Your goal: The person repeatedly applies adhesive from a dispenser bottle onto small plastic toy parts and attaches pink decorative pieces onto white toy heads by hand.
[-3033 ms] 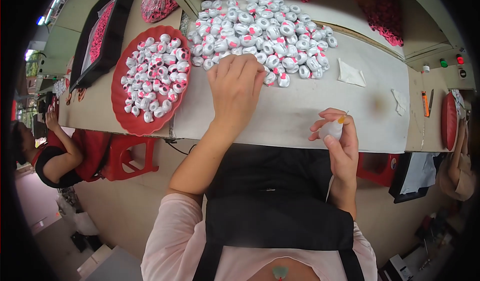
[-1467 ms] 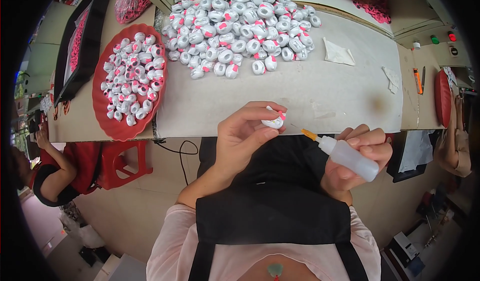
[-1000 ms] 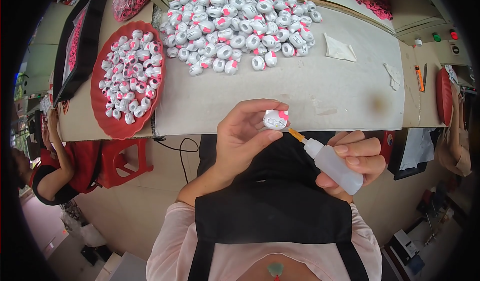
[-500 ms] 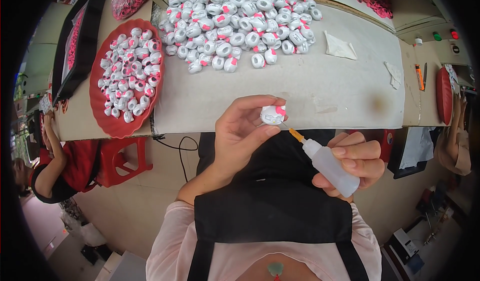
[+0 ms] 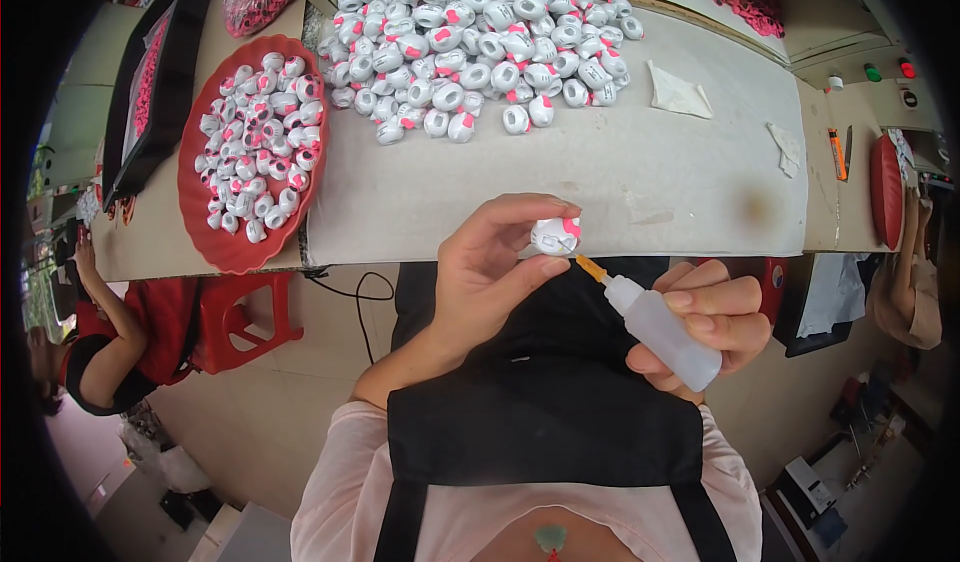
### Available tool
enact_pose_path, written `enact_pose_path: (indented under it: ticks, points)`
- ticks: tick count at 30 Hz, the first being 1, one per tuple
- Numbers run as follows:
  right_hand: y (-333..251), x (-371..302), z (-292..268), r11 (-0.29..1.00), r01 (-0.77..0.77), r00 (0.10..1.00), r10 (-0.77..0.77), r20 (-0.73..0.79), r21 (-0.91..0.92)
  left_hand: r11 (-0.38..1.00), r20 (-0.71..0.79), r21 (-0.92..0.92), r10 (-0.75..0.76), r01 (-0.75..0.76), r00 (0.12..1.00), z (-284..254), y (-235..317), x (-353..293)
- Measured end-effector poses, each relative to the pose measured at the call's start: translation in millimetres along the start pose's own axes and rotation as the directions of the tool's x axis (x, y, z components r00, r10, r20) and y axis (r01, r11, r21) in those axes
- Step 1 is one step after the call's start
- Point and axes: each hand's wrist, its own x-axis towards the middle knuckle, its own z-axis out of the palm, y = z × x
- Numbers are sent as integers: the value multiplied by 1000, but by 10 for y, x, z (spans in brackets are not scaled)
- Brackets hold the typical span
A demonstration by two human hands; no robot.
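Observation:
Between the thumb and fingers of my left hand point(image 5: 478, 274) is a small white toy cat head point(image 5: 553, 238) with a pink bow. It is held up just off the table's near edge. My right hand point(image 5: 722, 314) is wrapped round a translucent white squeeze bottle point(image 5: 668, 340). The bottle slants up and left, and its orange nozzle point(image 5: 592, 268) carries a thin needle reaching the toy head. Whether the needle's end touches the head is too small to tell.
A large heap of similar heads point(image 5: 470, 52) covers the table's far side. More lie in a red scalloped tray point(image 5: 190, 192) at left. White cloths point(image 5: 680, 92) and an orange cutter point(image 5: 837, 154) lie at right. A red stool point(image 5: 250, 322) and co-workers' arms point(image 5: 115, 307) flank me.
My left hand has shifted the toy head slightly right and turned it, with the needle now over its face. The bottle has barely moved. At far left, the co-worker's arm has moved.

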Motion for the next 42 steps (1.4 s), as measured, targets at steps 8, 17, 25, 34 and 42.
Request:
enact_pose_path:
  ticks: [8, 17, 25, 34, 42]
  points:
    - [58, -18, 43, 999, 48, 999, -48, -1, 26, 970, 15, 224, 98, -99, 995, -5, -18, 2]
    - [83, -17, -18, 997, -21, 997, 15, -78, -80, 934, -14, 323, 166, -152, 986, -14, 11, 71]
    - [750, 721, -502, 830, -555, 831, 555, -15, -51, 983, -254, 152, 144, -107, 956, -255, 134, 170]
    - [2682, 1798, -602, 537, -58, 943, 305, 130, -842, 987, -258, 152, 82, -43, 963, -203, 136, 155]
    - [2275, 1610, -809, 375, -89, 836, 531, 135, -923, 988, -285, 149, 83, -41, 955, -299, 171, 117]
